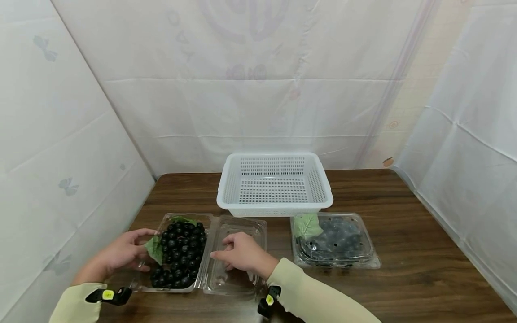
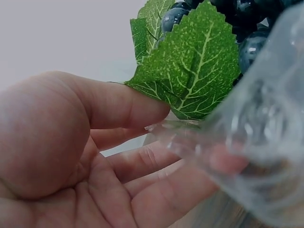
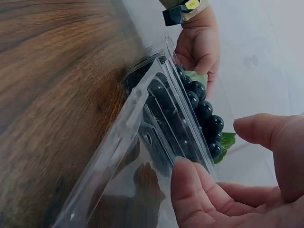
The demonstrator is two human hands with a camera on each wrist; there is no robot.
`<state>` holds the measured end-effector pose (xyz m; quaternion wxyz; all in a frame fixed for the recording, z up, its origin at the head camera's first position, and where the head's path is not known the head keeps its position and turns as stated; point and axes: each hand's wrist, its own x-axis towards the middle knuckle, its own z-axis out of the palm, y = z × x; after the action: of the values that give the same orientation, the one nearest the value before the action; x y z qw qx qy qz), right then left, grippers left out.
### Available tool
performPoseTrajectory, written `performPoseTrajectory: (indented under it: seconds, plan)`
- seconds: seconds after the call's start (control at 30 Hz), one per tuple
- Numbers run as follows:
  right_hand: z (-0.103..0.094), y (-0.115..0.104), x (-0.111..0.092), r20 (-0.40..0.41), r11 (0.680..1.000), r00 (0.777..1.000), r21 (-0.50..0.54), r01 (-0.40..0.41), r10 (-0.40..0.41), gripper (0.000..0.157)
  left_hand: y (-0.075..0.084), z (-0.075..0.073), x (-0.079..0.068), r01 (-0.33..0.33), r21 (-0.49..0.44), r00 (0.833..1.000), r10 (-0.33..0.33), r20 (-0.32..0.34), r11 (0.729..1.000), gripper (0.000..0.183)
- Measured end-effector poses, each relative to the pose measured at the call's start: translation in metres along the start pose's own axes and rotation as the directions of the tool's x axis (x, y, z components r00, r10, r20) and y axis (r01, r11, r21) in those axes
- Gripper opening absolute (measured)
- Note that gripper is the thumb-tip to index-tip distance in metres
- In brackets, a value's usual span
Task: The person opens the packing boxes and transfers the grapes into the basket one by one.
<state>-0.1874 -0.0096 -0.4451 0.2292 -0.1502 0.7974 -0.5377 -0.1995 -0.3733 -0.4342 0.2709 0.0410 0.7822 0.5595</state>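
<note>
Black grapes [image 1: 183, 251] with green leaves fill the left half of an unfolded clear plastic clamshell box [image 2: 266, 118]. At its left edge, my left hand [image 1: 127, 249] holds the rim, the thumb over it beside a green leaf [image 2: 190, 66] and the fingers behind the clear plastic. My right hand [image 1: 242, 253] hovers over the clear lid [image 1: 222, 282], which lies unfolded to the right. In the right wrist view, thumb and fingers [image 3: 185, 190] stand apart with nothing between them, fingertips close by the lid's plastic.
Behind the boxes stands a white slotted basket [image 1: 274, 208] near the table's back edge. A closed clear box [image 1: 337, 242] of dark grapes with a pale green leaf sits on the right. White sheeting [image 1: 242, 107] hangs around the brown wooden table [image 1: 420, 269].
</note>
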Motion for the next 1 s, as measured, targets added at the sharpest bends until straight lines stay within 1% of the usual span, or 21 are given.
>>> performPoseTrajectory:
  seconds: [0.07,0.27,0.4,0.53,0.67,0.77,0.87,1.0]
  plan:
    - [0.002,-0.001,0.003,0.010,1.000,1.000,-0.005,-0.011,0.011,0.061,0.000,0.002,0.000,-0.009,-0.005,1.000,0.010,0.011,1.000,0.060]
    - [0.007,-0.005,0.006,0.022,1.000,1.000,-0.026,0.002,-0.001,0.061,0.001,0.008,0.002,-0.030,-0.014,0.999,0.030,0.021,0.999,0.059]
    - [0.009,-0.005,0.007,0.015,1.000,1.000,-0.006,0.012,-0.012,0.061,0.001,0.011,0.003,-0.039,-0.016,0.999,0.039,0.016,0.999,0.057]
    - [0.009,-0.005,0.006,0.000,1.000,1.000,0.013,0.003,-0.003,0.060,0.001,0.014,0.004,-0.046,-0.011,0.999,0.046,0.012,0.999,0.057]
    - [0.008,-0.003,0.004,-0.021,1.000,1.000,-0.008,-0.009,0.009,0.060,0.000,0.017,0.005,-0.052,0.006,0.999,0.052,0.000,0.999,0.058]
    - [0.006,-0.001,0.005,-0.040,0.999,0.999,-0.039,-0.011,0.009,0.056,0.001,0.021,0.006,-0.051,0.017,0.999,0.052,-0.015,0.999,0.058]
    - [0.004,0.001,0.004,-0.052,0.999,0.999,-0.046,-0.015,0.013,0.050,0.002,0.025,0.007,-0.045,0.022,0.998,0.046,-0.033,0.999,0.059]
    - [0.001,0.002,0.004,-0.068,0.999,0.997,-0.014,-0.031,0.030,0.043,0.002,0.029,0.009,-0.046,0.027,0.998,0.047,-0.049,0.999,0.058]
